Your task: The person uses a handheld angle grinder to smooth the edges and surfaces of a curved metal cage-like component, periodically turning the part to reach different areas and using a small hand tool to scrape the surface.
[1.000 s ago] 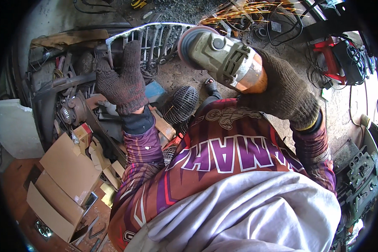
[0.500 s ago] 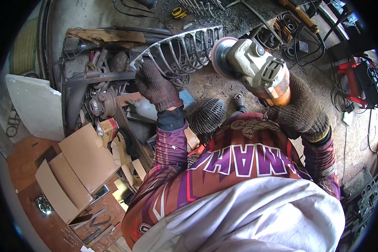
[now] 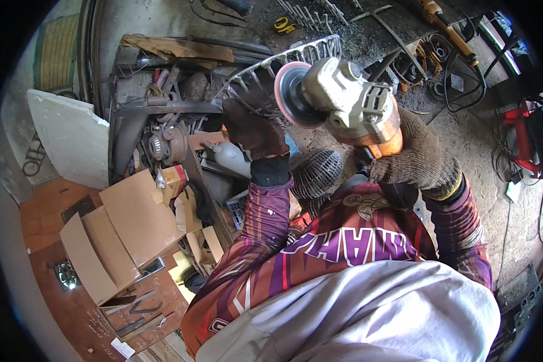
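My right hand (image 3: 419, 154), in a brown knitted glove, grips the orange rear body of an angle grinder (image 3: 359, 105). The grinder's round disc (image 3: 291, 95) faces left and hides part of a curved metal rack (image 3: 274, 59) with many ribs. My left hand (image 3: 256, 130), in a dark glove and slightly blurred, is closed at the lower left part of this rack, just left of the disc. Its fingertips are largely hidden. Whether the disc touches the metal cannot be told.
A yellow tape measure (image 3: 284, 25) and metal rods (image 3: 314, 15) lie at the far side. Another orange power tool (image 3: 446, 30) is far right, a red-handled machine (image 3: 519, 133) at right. An open cardboard box (image 3: 142, 220) and a whitish board (image 3: 69, 139) stand left. Below is a dark ribbed object (image 3: 318, 175).
The view has shifted, so the surroundings sit farther right. The grinder has moved left over the rack, its disc closer to my left hand. My left hand has shifted right from the rack's end.
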The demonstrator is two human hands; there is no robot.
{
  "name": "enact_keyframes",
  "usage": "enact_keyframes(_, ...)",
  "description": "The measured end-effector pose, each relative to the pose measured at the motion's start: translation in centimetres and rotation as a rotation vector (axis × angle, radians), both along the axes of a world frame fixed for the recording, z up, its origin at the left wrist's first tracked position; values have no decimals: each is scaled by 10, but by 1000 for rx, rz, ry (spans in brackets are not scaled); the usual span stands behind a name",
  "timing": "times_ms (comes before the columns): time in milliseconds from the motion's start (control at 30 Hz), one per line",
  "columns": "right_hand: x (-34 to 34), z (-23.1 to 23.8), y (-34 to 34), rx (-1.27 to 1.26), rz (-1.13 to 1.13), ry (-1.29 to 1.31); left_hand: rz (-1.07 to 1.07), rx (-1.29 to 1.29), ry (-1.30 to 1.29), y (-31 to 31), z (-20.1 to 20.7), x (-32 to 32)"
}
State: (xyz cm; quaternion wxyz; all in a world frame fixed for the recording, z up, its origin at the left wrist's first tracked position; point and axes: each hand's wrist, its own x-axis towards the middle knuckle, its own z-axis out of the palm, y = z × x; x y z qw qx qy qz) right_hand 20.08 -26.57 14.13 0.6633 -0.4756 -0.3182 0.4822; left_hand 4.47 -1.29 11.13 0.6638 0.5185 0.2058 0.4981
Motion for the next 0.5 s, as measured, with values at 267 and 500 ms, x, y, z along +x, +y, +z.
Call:
enact_keyframes(267,-8,-6,16,99,161,131,82,117,166,-7,6,-1)
enact_keyframes(500,-8,-10,20,69,210,335,165,142,183,-20,-6,1)
